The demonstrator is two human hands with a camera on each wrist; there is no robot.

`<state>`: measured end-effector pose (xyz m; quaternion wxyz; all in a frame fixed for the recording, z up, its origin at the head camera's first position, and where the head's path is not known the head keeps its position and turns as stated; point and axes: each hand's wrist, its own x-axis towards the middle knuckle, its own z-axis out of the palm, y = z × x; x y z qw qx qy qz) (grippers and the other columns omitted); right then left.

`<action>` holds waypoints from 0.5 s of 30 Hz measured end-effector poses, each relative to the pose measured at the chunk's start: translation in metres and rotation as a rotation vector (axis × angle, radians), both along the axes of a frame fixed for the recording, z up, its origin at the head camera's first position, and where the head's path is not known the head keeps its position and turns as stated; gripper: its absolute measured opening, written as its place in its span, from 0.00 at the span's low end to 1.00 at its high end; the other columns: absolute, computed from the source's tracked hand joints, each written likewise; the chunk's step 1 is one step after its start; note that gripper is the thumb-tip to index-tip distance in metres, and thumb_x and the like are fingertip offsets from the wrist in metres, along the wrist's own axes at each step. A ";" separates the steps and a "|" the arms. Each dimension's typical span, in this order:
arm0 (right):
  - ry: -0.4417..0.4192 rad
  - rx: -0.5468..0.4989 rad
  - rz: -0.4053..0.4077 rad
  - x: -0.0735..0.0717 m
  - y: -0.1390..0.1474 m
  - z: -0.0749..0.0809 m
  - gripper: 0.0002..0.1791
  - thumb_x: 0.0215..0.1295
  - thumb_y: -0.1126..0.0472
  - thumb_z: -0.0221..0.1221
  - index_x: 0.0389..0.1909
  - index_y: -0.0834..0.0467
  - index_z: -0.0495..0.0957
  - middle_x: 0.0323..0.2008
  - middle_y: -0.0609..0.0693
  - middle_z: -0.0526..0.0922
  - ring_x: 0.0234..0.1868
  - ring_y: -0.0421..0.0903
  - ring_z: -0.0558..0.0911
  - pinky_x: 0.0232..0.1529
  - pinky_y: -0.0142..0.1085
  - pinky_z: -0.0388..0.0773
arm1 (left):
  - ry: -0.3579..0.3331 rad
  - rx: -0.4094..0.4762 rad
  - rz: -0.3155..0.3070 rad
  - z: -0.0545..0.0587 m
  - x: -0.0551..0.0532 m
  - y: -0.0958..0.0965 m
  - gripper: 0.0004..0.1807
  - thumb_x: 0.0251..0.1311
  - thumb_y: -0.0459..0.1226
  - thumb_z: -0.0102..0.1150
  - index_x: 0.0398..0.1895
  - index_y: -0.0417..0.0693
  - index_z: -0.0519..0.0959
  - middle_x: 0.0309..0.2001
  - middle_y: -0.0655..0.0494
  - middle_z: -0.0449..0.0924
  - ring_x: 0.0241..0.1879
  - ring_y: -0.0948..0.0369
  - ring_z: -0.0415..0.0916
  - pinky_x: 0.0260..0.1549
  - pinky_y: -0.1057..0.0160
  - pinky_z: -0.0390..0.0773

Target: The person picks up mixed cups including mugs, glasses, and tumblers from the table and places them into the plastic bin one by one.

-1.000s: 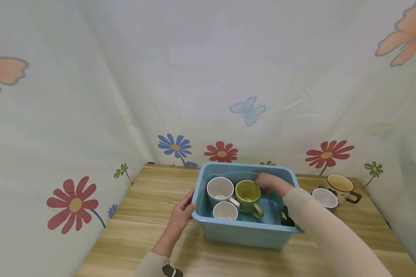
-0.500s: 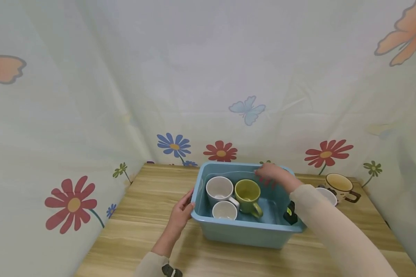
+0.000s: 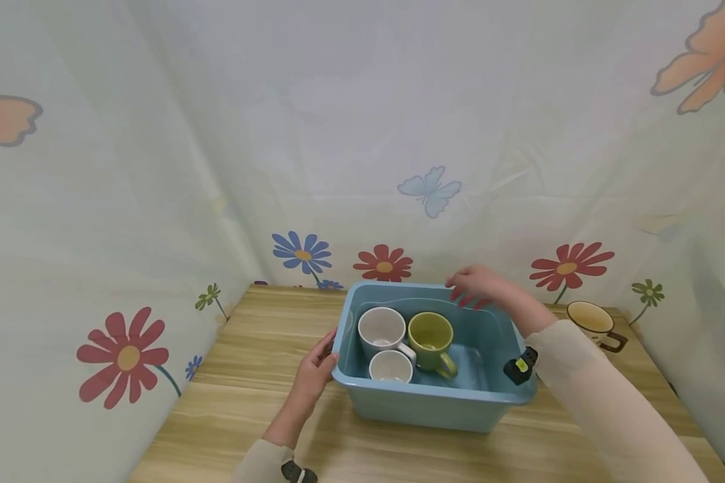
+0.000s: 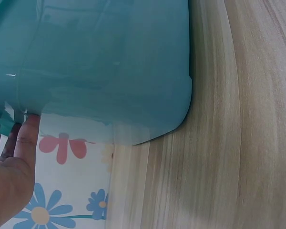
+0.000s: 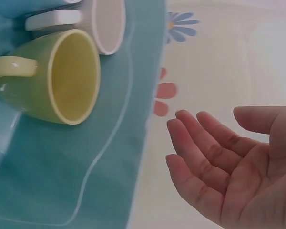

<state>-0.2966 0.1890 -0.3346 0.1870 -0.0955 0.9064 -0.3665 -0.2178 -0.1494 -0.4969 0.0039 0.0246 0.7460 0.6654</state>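
"Tub (image 3: pixel 423 410) first. Where do you have it?"

"I have it on the wooden table (image 3: pixel 266 355), the blue plastic one, upright, low in my head view. The left hand (image 3: pixel 315 374) is at its left end, thumb at the rim and fingers tucked under it, so I read that as a hold on the edge. My left wrist feed shows a fingertip meeting the underside of that rim."

"And the right hand (image 3: pixel 474 285)?"

"I see it at the far rim, fingers gently bent and spread, thumb well apart from them. That grip is wide and free. On my right wrist feed the fingertips are just beside the rim, apart from it."

"What stands inside?"

"I count three, all upright in the left part: a large white mug (image 3: pixel 382 327), a smaller white cup (image 3: pixel 391 367) just on its near side, and a green mug (image 3: pixel 430 334) to their right, its handle angled toward the person. I can't tell whether the large mug's handle touches the green one."

"Outside?"

"A cream mug (image 3: pixel 589 316) with a dark handle on the table beyond the right end, partly hidden by the right sleeve (image 3: pixel 604 389). Behind it all I get a pale backdrop (image 3: pixel 338 134) printed with flowers and butterflies."
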 end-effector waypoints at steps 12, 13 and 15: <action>0.044 -0.121 0.030 0.027 0.034 0.020 0.30 0.83 0.51 0.39 0.71 0.70 0.64 0.64 0.72 0.77 0.63 0.65 0.81 0.63 0.55 0.80 | 0.000 0.021 -0.002 -0.001 -0.001 0.000 0.30 0.73 0.34 0.47 0.77 0.39 0.62 0.74 0.33 0.66 0.68 0.42 0.72 0.56 0.51 0.84; 0.055 -0.128 0.027 0.028 0.037 0.019 0.30 0.83 0.50 0.40 0.71 0.70 0.64 0.64 0.71 0.77 0.62 0.64 0.82 0.62 0.55 0.80 | -0.001 0.019 0.000 -0.001 -0.001 0.000 0.30 0.73 0.34 0.47 0.77 0.39 0.62 0.74 0.33 0.66 0.68 0.42 0.72 0.56 0.52 0.84; 0.074 -0.140 0.020 0.030 0.043 0.017 0.31 0.83 0.49 0.40 0.71 0.69 0.65 0.64 0.71 0.78 0.61 0.64 0.82 0.62 0.54 0.81 | -0.001 0.020 0.001 0.000 -0.001 0.000 0.30 0.73 0.34 0.47 0.77 0.39 0.62 0.74 0.33 0.66 0.68 0.43 0.72 0.55 0.52 0.84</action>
